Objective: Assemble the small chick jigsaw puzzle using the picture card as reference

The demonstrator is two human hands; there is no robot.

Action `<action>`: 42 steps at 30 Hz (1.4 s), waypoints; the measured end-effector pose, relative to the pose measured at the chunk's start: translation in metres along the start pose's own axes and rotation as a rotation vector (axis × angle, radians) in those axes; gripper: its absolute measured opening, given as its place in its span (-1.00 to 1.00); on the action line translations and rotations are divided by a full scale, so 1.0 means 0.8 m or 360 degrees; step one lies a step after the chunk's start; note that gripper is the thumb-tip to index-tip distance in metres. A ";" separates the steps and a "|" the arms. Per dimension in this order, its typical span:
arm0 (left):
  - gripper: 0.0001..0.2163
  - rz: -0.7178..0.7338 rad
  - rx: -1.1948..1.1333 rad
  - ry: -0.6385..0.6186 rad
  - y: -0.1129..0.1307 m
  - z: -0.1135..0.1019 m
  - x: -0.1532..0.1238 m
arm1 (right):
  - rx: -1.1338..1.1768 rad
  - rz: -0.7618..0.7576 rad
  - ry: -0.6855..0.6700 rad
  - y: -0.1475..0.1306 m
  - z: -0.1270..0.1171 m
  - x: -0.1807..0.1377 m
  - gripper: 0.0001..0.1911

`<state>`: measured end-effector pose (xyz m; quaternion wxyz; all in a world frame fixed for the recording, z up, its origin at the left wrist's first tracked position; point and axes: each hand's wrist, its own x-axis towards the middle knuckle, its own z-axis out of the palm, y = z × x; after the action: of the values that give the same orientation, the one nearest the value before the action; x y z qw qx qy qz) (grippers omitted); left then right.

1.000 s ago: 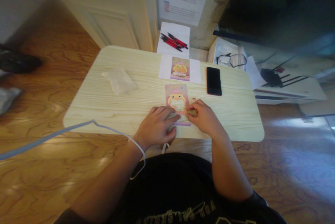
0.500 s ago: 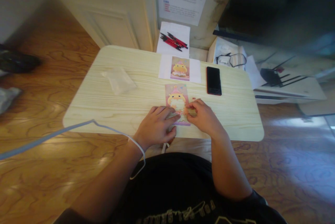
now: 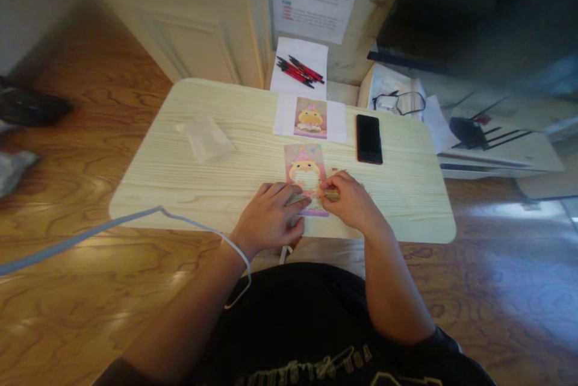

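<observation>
On the table in front of me lies a small jigsaw puzzle [image 3: 304, 160] with a yellow cartoon figure in a pink hat. A gap in its middle lets the pale wood show through. My left hand [image 3: 271, 214] lies over the puzzle's lower left with its fingers spread. At the right edge of the gap, my right hand [image 3: 350, 199] pinches a small puzzle piece [image 3: 321, 191] between thumb and fingertips, which partly hide it. A few loose pieces [image 3: 335, 170] lie beside and partly behind my right hand.
Beyond the puzzle, a matching picture [image 3: 310, 118] lies on white paper. A phone [image 3: 369, 139] is to its right, a clear plastic bag [image 3: 208, 140] to the left. Red pens [image 3: 300, 71] rest on paper behind the table [image 3: 153, 175]. A grey cord [image 3: 112, 223] crosses my left wrist.
My right fingertips have shifted very slightly toward the lower left at the edge of the gap. My left hand stays in place.
</observation>
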<state>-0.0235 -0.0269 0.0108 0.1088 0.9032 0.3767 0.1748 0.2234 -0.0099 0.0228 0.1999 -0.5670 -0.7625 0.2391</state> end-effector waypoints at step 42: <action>-0.65 0.0005 -0.0011 0.0032 -0.001 0.002 -0.001 | -0.0010 -0.0062 -0.0015 -0.006 0.000 0.005 -0.85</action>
<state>-0.0241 -0.0269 0.0092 0.1078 0.9016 0.3757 0.1852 0.2185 -0.0071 0.0257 0.1990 -0.5516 -0.7750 0.2354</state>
